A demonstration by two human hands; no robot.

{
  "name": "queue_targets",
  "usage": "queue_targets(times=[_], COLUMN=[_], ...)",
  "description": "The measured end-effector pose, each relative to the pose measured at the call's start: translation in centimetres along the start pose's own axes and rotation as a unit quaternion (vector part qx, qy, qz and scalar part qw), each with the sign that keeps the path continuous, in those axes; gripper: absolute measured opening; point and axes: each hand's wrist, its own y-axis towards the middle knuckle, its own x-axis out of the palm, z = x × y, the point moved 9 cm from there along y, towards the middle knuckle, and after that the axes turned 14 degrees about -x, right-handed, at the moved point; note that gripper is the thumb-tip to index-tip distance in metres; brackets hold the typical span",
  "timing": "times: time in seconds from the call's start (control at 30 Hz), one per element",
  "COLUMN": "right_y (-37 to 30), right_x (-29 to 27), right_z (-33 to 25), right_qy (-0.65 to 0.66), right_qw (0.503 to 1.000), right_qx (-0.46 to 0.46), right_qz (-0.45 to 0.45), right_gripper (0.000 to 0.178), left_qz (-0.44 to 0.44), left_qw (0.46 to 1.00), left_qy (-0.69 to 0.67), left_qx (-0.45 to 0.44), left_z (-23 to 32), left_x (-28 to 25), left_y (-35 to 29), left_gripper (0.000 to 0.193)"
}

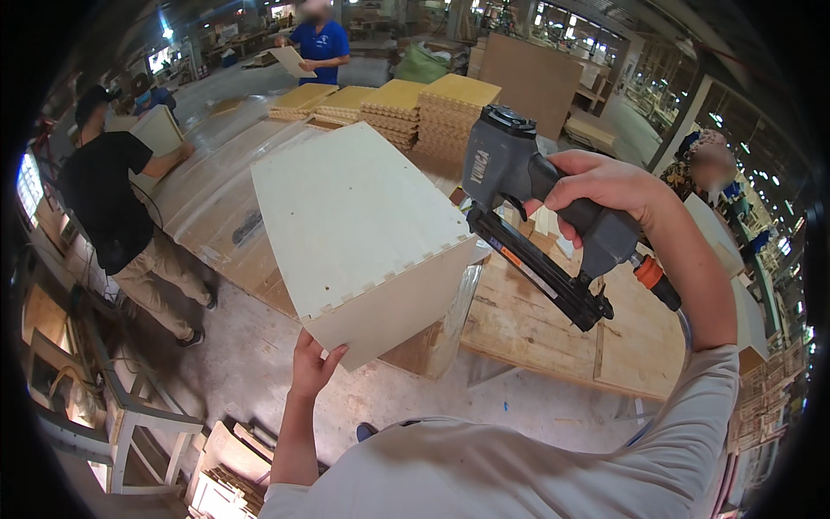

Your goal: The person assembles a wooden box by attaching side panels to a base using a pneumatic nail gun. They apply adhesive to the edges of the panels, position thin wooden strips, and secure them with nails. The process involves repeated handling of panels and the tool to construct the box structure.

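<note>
A pale plywood box (pixel 359 208) with finger-jointed edges sits tilted in front of me on the worktable. My left hand (pixel 316 365) grips its near lower-left corner, with the thumb on the front panel and the other fingers partly hidden. Wrapped round the handle of a black and grey pneumatic nail gun (pixel 500 160) is my right hand (pixel 612 186). The gun's nose is close to the box's right corner; whether they touch I cannot tell. An orange and black air-hose coupling (pixel 650 273) is fitted at the handle's end.
Stacks of yellowish panels (pixel 389 117) stand behind the box. A wooden tabletop (pixel 553 333) extends to the right. A person in black (pixel 112 182) handles another box at left; one in blue (pixel 322 43) holds a panel. A wooden frame (pixel 130 424) stands at lower left.
</note>
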Motion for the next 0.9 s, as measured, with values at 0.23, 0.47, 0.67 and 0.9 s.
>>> queue_targets(times=[0.23,0.47,0.67,0.9], right_y=[0.7,0.7,-0.2,0.7], right_x=[-0.3,0.0,1.5,5.0], right_z=[0.6,1.1,-2.5,-3.0], right_qy=[-0.008,-0.009,0.018,0.042], right_qw=[1.0,1.0,0.998,0.997], right_qx=[0.013,0.016,-0.043,-0.037], right_qz=[0.012,0.012,0.032,-0.062], right_gripper=[0.036,0.034,0.035,0.033], left_qz=[0.008,0.0,0.007,0.002], left_qw=[1.0,1.0,1.0,1.0], left_qy=[0.004,-0.009,-0.011,-0.011], left_qx=[0.003,-0.011,-0.015,-0.009], left_z=[0.5,-0.1,-0.5,0.0], left_x=[-0.3,0.0,-0.1,-0.2], left_y=[0.1,0.1,0.1,0.5], left_gripper=[0.031,0.03,0.029,0.029])
